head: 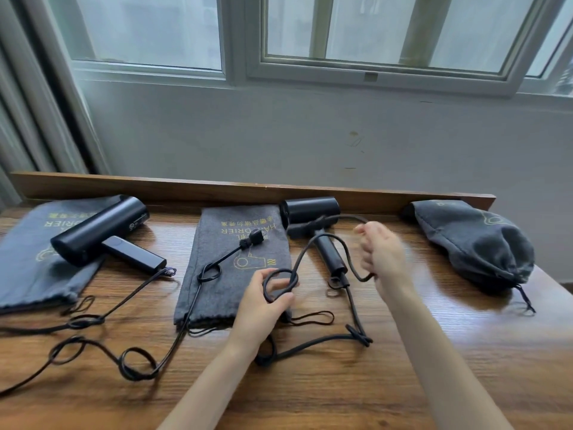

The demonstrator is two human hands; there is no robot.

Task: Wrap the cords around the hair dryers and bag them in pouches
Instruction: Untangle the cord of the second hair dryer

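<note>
A black hair dryer lies at the middle back of the wooden table, its handle pointing toward me. Its black cord runs in loops across the table. My left hand grips a loop of that cord beside the flat grey pouch. My right hand, blurred, holds another stretch of the same cord just right of the dryer's handle. The cord's plug lies on the flat pouch. A second black hair dryer rests on another flat grey pouch at the left.
A filled, drawn-shut grey pouch lies at the back right. The second dryer's cord loops over the table's left front. A raised wooden ledge borders the back, with a wall and window behind.
</note>
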